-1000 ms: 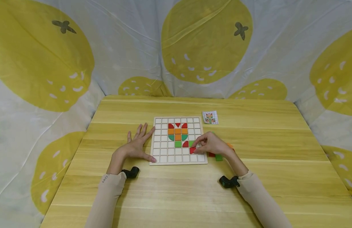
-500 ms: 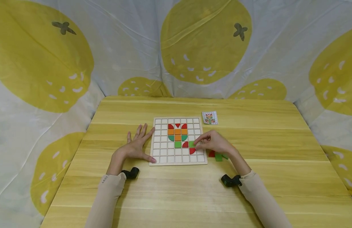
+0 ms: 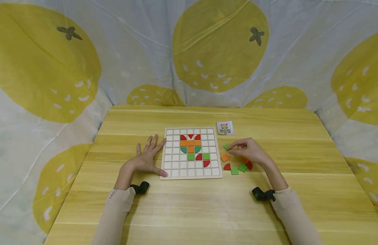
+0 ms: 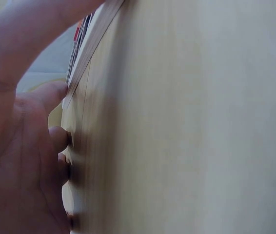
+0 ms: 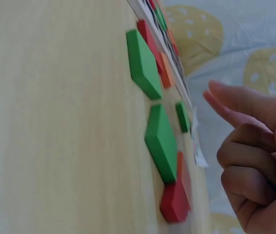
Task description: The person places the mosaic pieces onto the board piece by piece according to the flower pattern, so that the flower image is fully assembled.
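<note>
On one board (image 3: pixel 176 165): four red quarter-circles (image 3: pixel 206 163), one red triangle (image 3: pixel 190 136), four orange squares (image 3: pixel 190 143), two teal quarter-circles (image 3: pixel 197 149), two green squares (image 3: pixel 191 157). On one desk (image 3: pixel 195 211): three loose green squares (image 3: pixel 234 170), two loose red quarter-circles (image 3: pixel 227 166), two loose orange pieces (image 3: pixel 224 157), one partly hidden. Also one card (image 3: pixel 225 128), two wrist cameras (image 3: pixel 263 194), one left hand (image 3: pixel 147 157), one right hand (image 3: pixel 250 149).
</note>
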A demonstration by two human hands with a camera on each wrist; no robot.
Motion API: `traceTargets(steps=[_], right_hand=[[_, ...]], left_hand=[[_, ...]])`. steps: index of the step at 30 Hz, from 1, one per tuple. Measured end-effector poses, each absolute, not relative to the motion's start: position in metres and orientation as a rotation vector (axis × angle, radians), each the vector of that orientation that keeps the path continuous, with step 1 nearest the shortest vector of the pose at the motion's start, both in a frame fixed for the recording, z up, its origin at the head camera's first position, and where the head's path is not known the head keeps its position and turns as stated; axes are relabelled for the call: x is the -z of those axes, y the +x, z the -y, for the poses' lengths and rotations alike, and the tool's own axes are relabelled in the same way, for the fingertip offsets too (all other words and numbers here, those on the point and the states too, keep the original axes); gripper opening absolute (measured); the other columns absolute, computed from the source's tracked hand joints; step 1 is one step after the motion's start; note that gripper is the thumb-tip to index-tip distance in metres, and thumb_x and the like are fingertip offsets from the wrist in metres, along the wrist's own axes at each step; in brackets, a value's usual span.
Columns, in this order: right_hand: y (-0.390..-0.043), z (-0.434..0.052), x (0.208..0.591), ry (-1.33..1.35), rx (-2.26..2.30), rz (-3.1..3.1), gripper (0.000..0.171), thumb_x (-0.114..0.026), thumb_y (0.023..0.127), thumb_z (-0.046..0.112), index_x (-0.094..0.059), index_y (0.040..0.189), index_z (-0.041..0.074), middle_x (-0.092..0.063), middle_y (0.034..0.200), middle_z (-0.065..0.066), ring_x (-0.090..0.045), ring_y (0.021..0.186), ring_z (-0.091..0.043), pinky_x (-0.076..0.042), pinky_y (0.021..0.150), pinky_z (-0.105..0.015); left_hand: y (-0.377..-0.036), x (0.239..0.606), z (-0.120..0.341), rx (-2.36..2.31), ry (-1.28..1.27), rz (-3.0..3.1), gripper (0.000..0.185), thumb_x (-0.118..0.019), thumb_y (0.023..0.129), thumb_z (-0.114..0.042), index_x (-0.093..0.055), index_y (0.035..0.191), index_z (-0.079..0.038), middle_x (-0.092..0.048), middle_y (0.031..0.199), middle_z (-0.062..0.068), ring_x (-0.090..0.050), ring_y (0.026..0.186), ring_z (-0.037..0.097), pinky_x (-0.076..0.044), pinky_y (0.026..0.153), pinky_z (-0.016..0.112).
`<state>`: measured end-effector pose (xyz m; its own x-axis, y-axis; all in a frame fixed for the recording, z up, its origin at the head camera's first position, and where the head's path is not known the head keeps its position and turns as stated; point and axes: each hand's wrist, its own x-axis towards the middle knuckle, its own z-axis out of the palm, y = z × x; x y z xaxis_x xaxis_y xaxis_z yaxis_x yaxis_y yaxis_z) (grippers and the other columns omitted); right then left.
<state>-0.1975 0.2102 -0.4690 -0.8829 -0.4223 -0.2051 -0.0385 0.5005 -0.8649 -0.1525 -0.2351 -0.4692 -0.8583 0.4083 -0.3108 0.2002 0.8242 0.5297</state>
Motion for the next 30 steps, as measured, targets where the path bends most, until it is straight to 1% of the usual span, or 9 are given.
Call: traceTargets(steps=[9, 15, 23, 26, 30], right_hand=[[-0.199, -0.233, 0.461, -0.3, 1.338, -2.383, 0.029, -0.078, 0.094, 0.028, -0.078, 0.114, 0.007, -0.033, 0.064, 0.002, -0.031, 0.058, -0.011, -0.03, 0.055, -0.026], [-0.198, -0.24, 0.463, -0.303, 1.346, -2.376, 0.029, -0.078, 0.094, 0.025, -0.077, 0.115, 0.005, -0.034, 0.064, 0.002, -0.031, 0.056, -0.01, -0.03, 0.054, -0.025], [-0.198, -0.226, 0.476, -0.417, 1.33, -2.321, 0.028, -0.08, 0.091, 0.018, -0.077, 0.115, 0.004, -0.031, 0.063, 0.003, -0.029, 0.059, -0.008, -0.032, 0.059, -0.024], [-0.2, -0.217, 0.48, -0.469, 1.297, -2.305, 0.029, -0.081, 0.09, 0.016, -0.077, 0.117, 0.004, -0.029, 0.063, 0.003, -0.027, 0.058, -0.008, -0.029, 0.058, -0.023], [-0.2, -0.206, 0.482, -0.528, 1.277, -2.279, 0.03, -0.082, 0.089, 0.012, -0.078, 0.117, 0.004, -0.029, 0.062, 0.003, -0.027, 0.056, -0.008, -0.027, 0.057, -0.023]], left_hand=[[-0.152, 0.47, 0.236, -0.701, 0.45, -2.595, 0.138, -0.092, 0.069, -0.057, -0.003, 0.168, -0.017, 0.02, 0.172, 0.022, 0.024, 0.158, 0.044, 0.021, 0.114, 0.079], [-0.152, 0.47, 0.235, -0.701, 0.459, -2.595, 0.138, -0.092, 0.069, -0.057, -0.003, 0.168, -0.018, 0.02, 0.172, 0.021, 0.024, 0.158, 0.044, 0.021, 0.114, 0.078], [-0.153, 0.471, 0.235, -0.7, 0.466, -2.59, 0.139, -0.092, 0.069, -0.057, -0.003, 0.168, -0.018, 0.021, 0.172, 0.021, 0.024, 0.158, 0.043, 0.021, 0.114, 0.079], [-0.152, 0.47, 0.235, -0.696, 0.462, -2.595, 0.139, -0.092, 0.069, -0.057, -0.003, 0.168, -0.018, 0.021, 0.172, 0.02, 0.024, 0.158, 0.043, 0.021, 0.114, 0.078], [-0.151, 0.47, 0.234, -0.709, 0.457, -2.593, 0.138, -0.092, 0.069, -0.056, -0.004, 0.168, -0.017, 0.02, 0.172, 0.022, 0.024, 0.158, 0.044, 0.021, 0.114, 0.078]])
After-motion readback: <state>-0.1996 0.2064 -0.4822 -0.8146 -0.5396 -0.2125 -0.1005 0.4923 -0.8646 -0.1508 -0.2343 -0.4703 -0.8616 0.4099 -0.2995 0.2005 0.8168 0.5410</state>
